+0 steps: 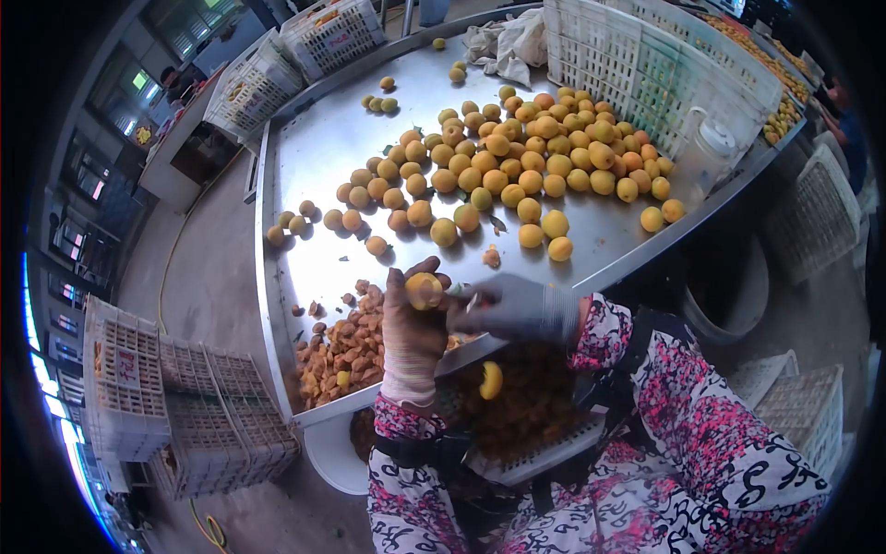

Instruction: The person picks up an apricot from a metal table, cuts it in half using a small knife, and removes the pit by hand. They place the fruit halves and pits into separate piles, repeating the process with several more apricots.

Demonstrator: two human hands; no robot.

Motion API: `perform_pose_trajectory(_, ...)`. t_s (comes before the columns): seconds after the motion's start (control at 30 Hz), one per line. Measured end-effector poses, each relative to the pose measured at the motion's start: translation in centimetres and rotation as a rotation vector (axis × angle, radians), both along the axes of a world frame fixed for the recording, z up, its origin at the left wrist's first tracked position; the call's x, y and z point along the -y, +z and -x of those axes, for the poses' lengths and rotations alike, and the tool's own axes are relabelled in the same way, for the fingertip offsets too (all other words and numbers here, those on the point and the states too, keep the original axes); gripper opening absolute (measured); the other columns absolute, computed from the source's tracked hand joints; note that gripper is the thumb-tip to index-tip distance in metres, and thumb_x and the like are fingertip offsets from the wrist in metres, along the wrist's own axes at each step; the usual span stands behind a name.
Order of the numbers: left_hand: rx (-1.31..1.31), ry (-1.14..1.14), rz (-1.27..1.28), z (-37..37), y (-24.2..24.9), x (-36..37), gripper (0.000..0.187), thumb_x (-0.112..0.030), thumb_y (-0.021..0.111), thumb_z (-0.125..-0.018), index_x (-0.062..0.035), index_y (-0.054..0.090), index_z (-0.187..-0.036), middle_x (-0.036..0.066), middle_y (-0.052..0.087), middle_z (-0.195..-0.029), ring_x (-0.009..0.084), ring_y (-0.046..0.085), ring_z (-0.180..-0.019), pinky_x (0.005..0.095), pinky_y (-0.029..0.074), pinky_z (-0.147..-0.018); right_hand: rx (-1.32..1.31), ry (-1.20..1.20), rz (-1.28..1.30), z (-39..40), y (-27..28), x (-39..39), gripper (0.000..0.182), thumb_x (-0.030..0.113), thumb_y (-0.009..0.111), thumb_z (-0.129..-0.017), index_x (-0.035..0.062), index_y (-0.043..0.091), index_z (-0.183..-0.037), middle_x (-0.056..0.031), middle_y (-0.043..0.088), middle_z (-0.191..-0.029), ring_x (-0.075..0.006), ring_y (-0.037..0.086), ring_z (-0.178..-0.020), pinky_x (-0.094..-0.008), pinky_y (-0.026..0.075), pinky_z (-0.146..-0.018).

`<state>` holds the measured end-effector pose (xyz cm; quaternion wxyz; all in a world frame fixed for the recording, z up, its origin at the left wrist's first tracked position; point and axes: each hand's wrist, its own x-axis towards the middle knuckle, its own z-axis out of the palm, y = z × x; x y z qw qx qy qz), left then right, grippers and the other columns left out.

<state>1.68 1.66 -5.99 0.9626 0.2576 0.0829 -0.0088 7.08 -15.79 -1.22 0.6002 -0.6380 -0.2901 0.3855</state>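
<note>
My left hand (413,328), in a stained glove, is closed around a yellow apricot (425,290) above the table's near edge. Close against it, my right hand (526,307) in a grey glove is curled and blurred by motion. A small light-coloured thing with a reddish spot shows at its fingertips; its kind cannot be made out. Below the hands, a yellow apricot piece (491,379) hangs in mid-air over a crate (554,448) of dark orange fruit. A heap of brown apricot pits (346,351) lies left of my left hand. Many whole apricots (512,166) spread across the metal table (314,166).
White crates (637,69) and a clear plastic jug (706,152) stand on the table's far right. A white cloth (506,46) lies at the back. Stacked crates (129,369) stand on the floor at left. A white tub (332,457) sits under the near corner.
</note>
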Motion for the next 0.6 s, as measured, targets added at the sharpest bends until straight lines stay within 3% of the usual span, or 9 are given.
perform_pose_trajectory(0.03,-0.003,-0.008,0.001,0.0,0.0,0.3,0.056,-0.049,0.048,-0.090,-0.0002,0.049,-0.117,0.011,0.058,-0.092,0.0206,0.056,-0.078,0.0367,0.048,-0.073,-0.178,-0.103,0.093,-0.3,1.0,0.4,0.031,0.034,0.069,-0.079,0.0041,0.062,-0.086,-0.0027,0.057,-0.067,-0.0042,0.041,-0.043,-0.0204,0.030,-0.037)
perform_pose_trajectory(0.1,-0.031,-0.030,-0.080,0.1,0.6,0.9,0.052,-0.044,0.049,-0.091,-0.0009,0.049,-0.119,0.012,0.058,-0.096,0.0201,0.055,-0.077,0.0355,0.047,-0.071,-0.319,-0.401,-0.100,-0.9,1.5,0.6,0.030,0.032,0.068,-0.081,0.0052,0.058,-0.073,0.0004,0.051,-0.056,-0.0043,0.040,-0.040,-0.0200,0.029,-0.035)
perform_pose_trajectory(0.17,-0.043,-0.062,-0.101,0.1,0.7,1.7,0.049,-0.041,0.053,-0.089,-0.0016,0.052,-0.118,0.013,0.058,-0.096,0.0206,0.058,-0.077,0.0334,0.047,-0.068,-0.326,-0.464,-0.238,-2.0,2.1,1.5,0.032,0.035,0.058,-0.089,0.0056,0.058,-0.076,-0.0004,0.052,-0.058,-0.0055,0.041,-0.039,-0.0197,0.032,-0.035)
perform_pose_trajectory(0.27,0.009,-0.157,-0.343,0.3,0.6,2.9,0.050,-0.043,0.054,-0.088,-0.0019,0.053,-0.117,0.012,0.059,-0.092,0.0181,0.058,-0.076,0.0258,0.043,-0.060,-0.254,-0.540,-0.526,-2.6,2.8,2.1,0.035,0.037,0.055,-0.091,0.0085,0.051,-0.072,-0.0004,0.048,-0.055,-0.0074,0.041,-0.039,-0.0206,0.033,-0.036)
perform_pose_trajectory(0.37,-0.124,-0.183,-0.262,0.5,1.4,4.8,0.049,-0.044,0.055,-0.087,-0.0034,0.054,-0.115,0.011,0.059,-0.088,0.0161,0.057,-0.073,0.0223,0.040,-0.053,-0.261,-0.550,-0.632,-2.6,4.0,2.4,0.035,0.037,0.054,-0.092,0.0095,0.049,-0.070,0.0006,0.045,-0.054,-0.0073,0.039,-0.040,-0.0216,0.031,-0.037)
perform_pose_trajectory(0.4,-0.061,-0.192,-0.524,0.6,1.8,5.3,0.046,-0.045,0.053,-0.088,-0.0045,0.055,-0.111,0.010,0.059,-0.086,0.0155,0.057,-0.072,0.0206,0.041,-0.050,-0.259,-0.614,-0.615,-2.2,4.4,2.1,0.036,0.037,0.055,-0.091,0.0101,0.047,-0.068,0.0011,0.044,-0.054,-0.0068,0.037,-0.041,-0.0222,0.030,-0.038)
perform_pose_trajectory(0.5,-0.157,-0.171,-0.443,0.6,1.8,6.6,0.043,-0.044,0.053,-0.089,-0.0054,0.054,-0.108,0.010,0.059,-0.084,0.0152,0.058,-0.070,0.0210,0.042,-0.051,-0.238,-0.658,-0.634,-1.9,4.4,1.5,0.035,0.036,0.055,-0.091,0.0100,0.048,-0.069,0.0010,0.044,-0.055,-0.0064,0.038,-0.041,-0.0219,0.030,-0.038)
perform_pose_trajectory(0.53,-0.141,-0.251,-0.321,0.6,1.7,6.1,0.038,-0.040,0.052,-0.090,-0.0066,0.052,-0.108,0.008,0.058,-0.089,0.0159,0.058,-0.075,0.0218,0.046,-0.057,-0.222,-0.607,-0.664,-1.7,4.2,1.4,0.030,0.033,0.057,-0.091,0.0090,0.050,-0.075,0.0018,0.045,-0.056,-0.0053,0.038,-0.042,-0.0210,0.031,-0.039)
perform_pose_trajectory(0.6,-0.160,-0.209,-0.396,0.6,1.6,6.6,0.039,-0.043,0.050,-0.090,-0.0076,0.053,-0.107,0.007,0.059,-0.090,0.0140,0.058,-0.075,0.0216,0.045,-0.058,-0.183,-0.612,-0.655,-1.3,4.3,1.2,0.027,0.031,0.057,-0.091,0.0085,0.051,-0.078,0.0023,0.045,-0.056,-0.0047,0.038,-0.043,-0.0208,0.030,-0.039)
